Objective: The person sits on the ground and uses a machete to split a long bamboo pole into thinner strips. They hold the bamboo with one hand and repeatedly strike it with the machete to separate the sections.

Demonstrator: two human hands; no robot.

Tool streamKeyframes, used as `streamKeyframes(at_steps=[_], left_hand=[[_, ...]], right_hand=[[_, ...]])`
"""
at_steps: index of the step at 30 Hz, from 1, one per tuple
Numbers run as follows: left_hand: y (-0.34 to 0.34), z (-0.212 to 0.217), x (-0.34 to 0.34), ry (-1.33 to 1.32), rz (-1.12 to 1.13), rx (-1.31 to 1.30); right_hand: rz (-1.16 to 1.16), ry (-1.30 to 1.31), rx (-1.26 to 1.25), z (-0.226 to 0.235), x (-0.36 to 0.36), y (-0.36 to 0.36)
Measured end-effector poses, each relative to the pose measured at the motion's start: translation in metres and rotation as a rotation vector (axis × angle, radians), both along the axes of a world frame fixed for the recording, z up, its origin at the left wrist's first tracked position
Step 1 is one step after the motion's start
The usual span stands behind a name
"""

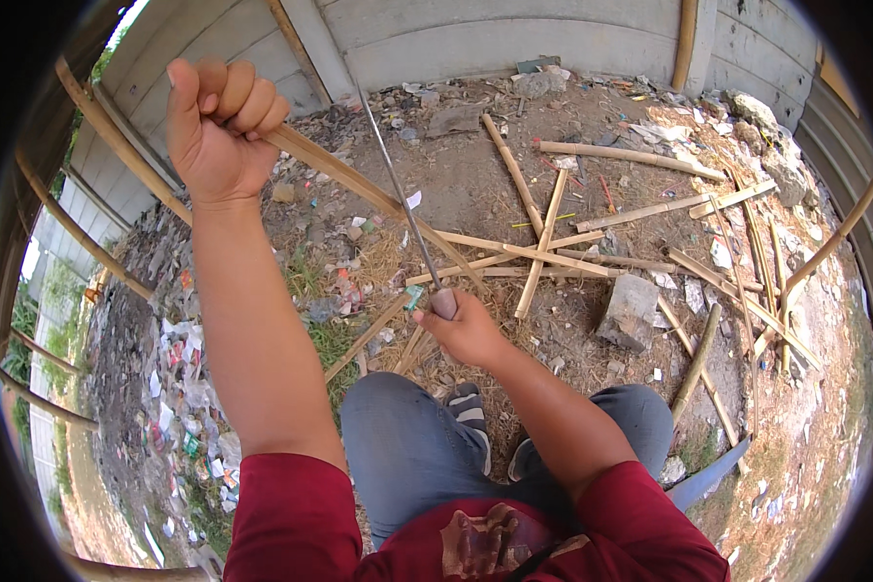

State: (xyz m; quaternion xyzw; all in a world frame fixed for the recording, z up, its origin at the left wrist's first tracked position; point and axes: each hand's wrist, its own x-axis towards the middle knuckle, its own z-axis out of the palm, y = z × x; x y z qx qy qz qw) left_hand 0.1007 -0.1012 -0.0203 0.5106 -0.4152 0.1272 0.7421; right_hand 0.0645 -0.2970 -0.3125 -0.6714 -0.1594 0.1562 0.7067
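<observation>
Hands (225, 131) with bamboo strip (335, 169), left, and long knife (415, 227), right

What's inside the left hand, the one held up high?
A bamboo strip pokes out of the left hand, slanting down and crossing the long blade in this view. The curled fingers cover whatever part is inside the grip, so that end can't be seen.

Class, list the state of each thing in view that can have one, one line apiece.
Left hand: raised, closed around the long tan bamboo strip
Right hand: lower, closed around the brownish handle of the long thin metal blade
Bamboo strip: held slanting
Metal blade: bare, crossing the strip in view; contact unclear
Loose pale bamboo pieces: lying down, several crossed
Rough grey angular block: resting on the ground
</observation>
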Motion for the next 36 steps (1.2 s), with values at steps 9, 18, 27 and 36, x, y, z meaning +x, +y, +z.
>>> streamKeyframes(at_steps=[9,18,27,36], left_hand=[[-0.054,0.009,0.008,-0.022,0.709,-0.223],[-0.036,0.01,0.015,-0.016,0.733,-0.238],[-0.04,0.013,0.025,-0.017,0.884,-0.238],[-0.015,0.013,0.02,-0.006,0.868,-0.265]], right_hand=[[-0.032,0.424,-0.02,-0.112,0.005,0.015],[0.091,0.238,0.103,-0.045,0.007,0.015],[-0.053,0.615,-0.136,-0.18,0.005,-0.001],[0.044,0.279,-0.045,-0.122,0.019,0.021]])
